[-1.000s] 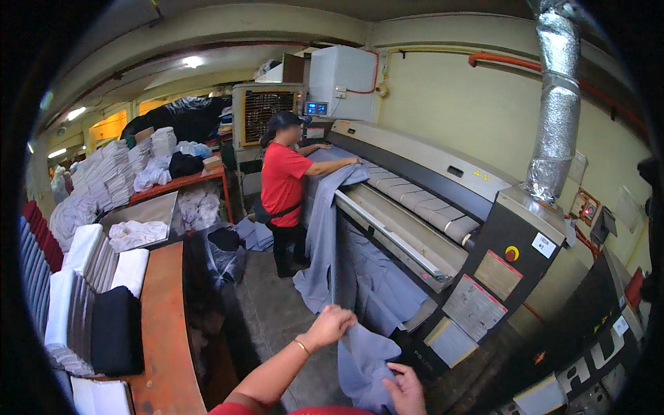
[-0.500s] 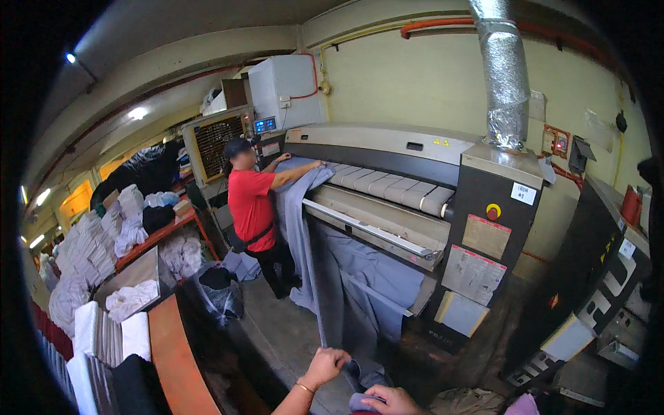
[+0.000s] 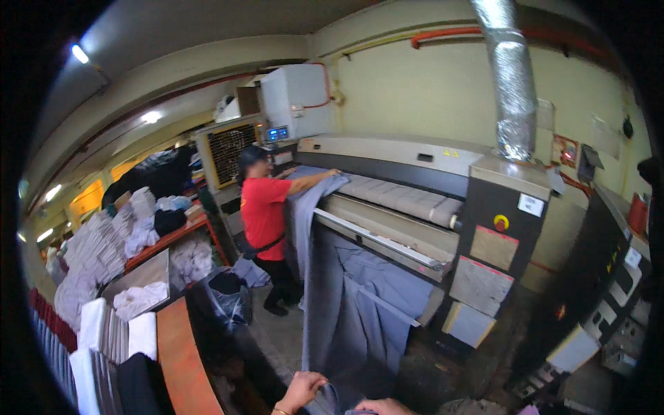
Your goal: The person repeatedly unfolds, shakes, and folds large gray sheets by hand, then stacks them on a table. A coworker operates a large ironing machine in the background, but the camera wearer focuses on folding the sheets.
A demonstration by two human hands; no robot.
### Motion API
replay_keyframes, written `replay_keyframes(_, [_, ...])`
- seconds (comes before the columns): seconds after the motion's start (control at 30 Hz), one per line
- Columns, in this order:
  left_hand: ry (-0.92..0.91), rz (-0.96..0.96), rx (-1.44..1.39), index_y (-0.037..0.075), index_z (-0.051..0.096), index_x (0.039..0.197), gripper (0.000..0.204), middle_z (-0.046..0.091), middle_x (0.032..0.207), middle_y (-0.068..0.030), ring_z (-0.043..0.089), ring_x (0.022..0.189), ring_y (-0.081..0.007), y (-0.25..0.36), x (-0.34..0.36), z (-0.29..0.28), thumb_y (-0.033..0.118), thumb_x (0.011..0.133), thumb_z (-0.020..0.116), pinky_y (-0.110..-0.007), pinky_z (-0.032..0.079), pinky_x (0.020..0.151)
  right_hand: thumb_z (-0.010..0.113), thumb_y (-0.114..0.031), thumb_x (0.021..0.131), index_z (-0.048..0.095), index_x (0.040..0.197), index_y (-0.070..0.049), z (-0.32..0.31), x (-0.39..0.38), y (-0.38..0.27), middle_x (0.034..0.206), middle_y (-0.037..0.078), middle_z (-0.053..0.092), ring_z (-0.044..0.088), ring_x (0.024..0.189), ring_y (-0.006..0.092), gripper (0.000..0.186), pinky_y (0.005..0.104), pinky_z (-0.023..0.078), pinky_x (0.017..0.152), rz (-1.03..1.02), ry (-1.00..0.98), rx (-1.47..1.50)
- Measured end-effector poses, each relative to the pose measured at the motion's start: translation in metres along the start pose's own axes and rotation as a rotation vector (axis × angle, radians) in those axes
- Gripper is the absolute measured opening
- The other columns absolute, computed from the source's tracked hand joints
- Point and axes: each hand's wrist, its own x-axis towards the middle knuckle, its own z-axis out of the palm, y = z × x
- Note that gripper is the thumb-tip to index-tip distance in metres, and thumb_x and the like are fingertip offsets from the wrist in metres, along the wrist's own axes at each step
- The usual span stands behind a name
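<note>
At the bottom edge my left hand (image 3: 304,387) pinches a length of grey-blue cloth (image 3: 325,325). Just right of it my right hand (image 3: 380,407), partly cut off by the frame, is closed on the same cloth. The cloth runs up to the ironing machine (image 3: 394,155), where a person in a red shirt (image 3: 261,211) has both hands on its top part at the feed belt (image 3: 401,197). More grey-blue fabric (image 3: 373,290) hangs under the machine's front rail.
An orange board (image 3: 180,332) with folded linen (image 3: 142,332) stands at my left; white linen piles (image 3: 97,256) and a dark plastic-wrapped bundle (image 3: 228,301) lie beyond. A second black machine (image 3: 588,304) stands at right. A silver duct (image 3: 512,90) rises from the ironing machine.
My hands have dropped lower in the view and the cloth between me and the machine hangs differently. The view has tilted up and shifted. The person still holds the cloth at the belt.
</note>
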Motion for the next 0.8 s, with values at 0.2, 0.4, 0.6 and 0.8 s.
replay_keyframes(0.2, [-0.121, 0.133, 0.091, 0.011, 0.066, 0.097, 0.014, 0.065, 0.092, -0.0034, 0.058, 0.094, -0.025, 0.068, 0.015, 0.004, 0.019, 0.09, 0.056, -0.038, 0.039, 0.087, 0.065, -0.008, 0.087, 0.042, 0.139, -0.002, 0.004, -0.004, -0.006, 0.076, 0.006, 0.062, 0.059, 0.068, 0.0133, 0.057, 0.0284, 0.048, 0.061, -0.051, 0.271, 0.168])
replay_keyframes(0.4, [-0.064, 0.24, -0.04, 0.009, 0.063, 0.093, 0.01, 0.061, 0.088, -0.0057, 0.057, 0.093, -0.0232, 0.093, 0.025, 0.007, 0.014, 0.088, 0.055, -0.037, 0.037, 0.09, 0.064, -0.008, 0.089, 0.036, 0.142, -0.001, 0.019, 0.004, 0.049, 0.089, 0.004, 0.061, 0.056, 0.074, 0.0096, 0.06, 0.0247, 0.047, 0.064, 0.22, 0.338, 0.673])
replay_keyframes(0.6, [-0.095, 0.227, -0.127, 0.01, 0.062, 0.094, 0.01, 0.061, 0.088, -0.0064, 0.056, 0.091, -0.0238, 0.118, 0.023, 0.004, 0.015, 0.091, 0.054, -0.039, 0.036, 0.092, 0.065, -0.017, 0.091, 0.056, 0.102, -0.001, 0.009, 0.007, 0.043, 0.092, 0.004, 0.061, 0.055, 0.084, 0.0109, 0.021, 0.0262, 0.047, 0.075, 0.19, 0.278, 0.466])
replay_keyframes(0.8, [0.022, 0.228, -0.268, 0.009, 0.057, 0.106, 0.015, 0.052, 0.122, -0.0111, 0.045, 0.12, -0.0269, 0.114, 0.023, 0.004, 0.011, 0.092, 0.053, -0.042, 0.029, 0.105, 0.062, -0.012, 0.092, 0.059, 0.098, -0.004, 0.007, -0.002, 0.038, 0.086, 0.004, 0.061, 0.055, 0.081, 0.0105, 0.011, 0.0255, 0.047, 0.075, -0.045, 0.48, 0.112])
